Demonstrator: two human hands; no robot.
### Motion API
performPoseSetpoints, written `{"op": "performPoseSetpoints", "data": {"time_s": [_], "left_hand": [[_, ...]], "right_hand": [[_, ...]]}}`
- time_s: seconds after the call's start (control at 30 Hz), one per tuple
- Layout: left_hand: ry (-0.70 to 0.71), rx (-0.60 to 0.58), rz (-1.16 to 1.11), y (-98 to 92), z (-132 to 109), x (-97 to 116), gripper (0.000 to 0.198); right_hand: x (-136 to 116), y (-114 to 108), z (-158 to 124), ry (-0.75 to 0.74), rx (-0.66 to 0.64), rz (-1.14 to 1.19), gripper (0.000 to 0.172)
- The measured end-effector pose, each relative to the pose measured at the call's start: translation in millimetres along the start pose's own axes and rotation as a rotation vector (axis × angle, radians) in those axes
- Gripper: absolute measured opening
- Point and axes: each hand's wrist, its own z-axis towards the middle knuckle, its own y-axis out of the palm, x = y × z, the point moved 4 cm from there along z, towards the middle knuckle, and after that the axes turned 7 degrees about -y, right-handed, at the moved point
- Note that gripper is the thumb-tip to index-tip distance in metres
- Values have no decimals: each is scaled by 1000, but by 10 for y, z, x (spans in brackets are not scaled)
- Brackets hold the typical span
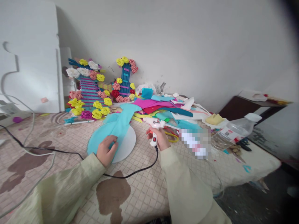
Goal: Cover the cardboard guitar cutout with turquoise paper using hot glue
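My left hand presses down on a light blue sheet that lies over a white round disc on the patterned tablecloth. Its fingers are curled onto the sheet. My right hand is closed around the handle of a white hot glue gun, whose nozzle points left toward the blue sheet. The gun's black cord runs back across the table toward me and off to the left.
Behind the disc stand stick frames decorated with paper flowers. A heap of coloured foam sheets lies at centre back. A clear plastic bottle lies on its side at the right. White foam boards lean at left. A dark side table stands right.
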Motion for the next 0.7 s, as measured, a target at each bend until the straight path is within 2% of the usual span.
{"op": "performPoseSetpoints", "data": {"time_s": [0.2, 0.47, 0.7], "left_hand": [[-128, 127, -122, -87, 14, -114, 19], [-219, 142, -250, -86, 21, -163, 19], [-296, 176, -351, -84, 33, -216, 20]], "right_hand": [[88, 79, 41, 20, -103, -217, 16], [38, 272, 171, 25, -199, -479, 20], [25, 444, 312, 59, -269, -616, 21]]}}
